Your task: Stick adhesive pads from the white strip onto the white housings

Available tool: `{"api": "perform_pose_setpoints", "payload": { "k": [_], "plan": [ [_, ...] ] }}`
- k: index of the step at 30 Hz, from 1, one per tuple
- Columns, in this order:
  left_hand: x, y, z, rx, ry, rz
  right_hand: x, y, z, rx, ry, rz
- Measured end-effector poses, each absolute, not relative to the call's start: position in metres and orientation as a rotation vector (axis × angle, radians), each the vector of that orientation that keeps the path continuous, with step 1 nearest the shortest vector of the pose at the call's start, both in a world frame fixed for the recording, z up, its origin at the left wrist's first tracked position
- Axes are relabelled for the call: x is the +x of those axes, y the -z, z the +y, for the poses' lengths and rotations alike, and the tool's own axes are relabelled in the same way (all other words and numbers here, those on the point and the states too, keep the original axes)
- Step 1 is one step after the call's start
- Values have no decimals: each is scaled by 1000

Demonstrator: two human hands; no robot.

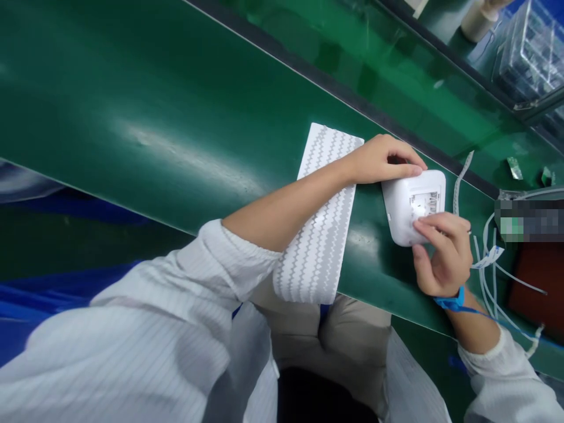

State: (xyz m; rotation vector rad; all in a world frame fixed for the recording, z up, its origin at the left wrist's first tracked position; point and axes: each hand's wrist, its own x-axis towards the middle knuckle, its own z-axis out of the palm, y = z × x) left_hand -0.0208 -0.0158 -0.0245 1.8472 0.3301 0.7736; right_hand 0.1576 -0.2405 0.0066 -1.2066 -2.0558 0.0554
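Device [399, 211] is lying toward the worktop's [110, 88] far edge, its open bay [425, 204] facing up. Left hand [382, 160] is touching its far rim, thumb and fingertip close together; no telling whether they are gripping it. Right hand [447, 255] is resting fingertips by the bay, thumb standing apart. Leftward, a patterned sheet [315, 258] is overhanging the near edge.

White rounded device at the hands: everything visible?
The smooth, white, rounded-square device, apparently plastic, is over the glossy green tabletop. Its upward-facing side has an open rectangular recess with metallic-looking contacts, and a small slot by its left edge in view. The bare left hand touches its far edge; the bare right hand touches near the recess. Whether it lies flat is unclear.
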Motion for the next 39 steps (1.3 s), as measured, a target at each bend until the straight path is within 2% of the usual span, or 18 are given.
{"api": "perform_pose_setpoints", "payload": {
  "k": [3,7,19,39],
  "plan": [
    [-19,23,-15,1809,-776,297,121,-3,-244,-1194,-196,-2051],
    [-16,23,-14,1788,-786,282,75,8,-233,-1388,-384,-2073],
    [-7,25,-13,1760,-789,270,51,19,-212,-1660,-332,-2110],
    [-4,27,-11,1773,-803,262,49,17,-216,-1713,-383,-2018]
  ]
}}
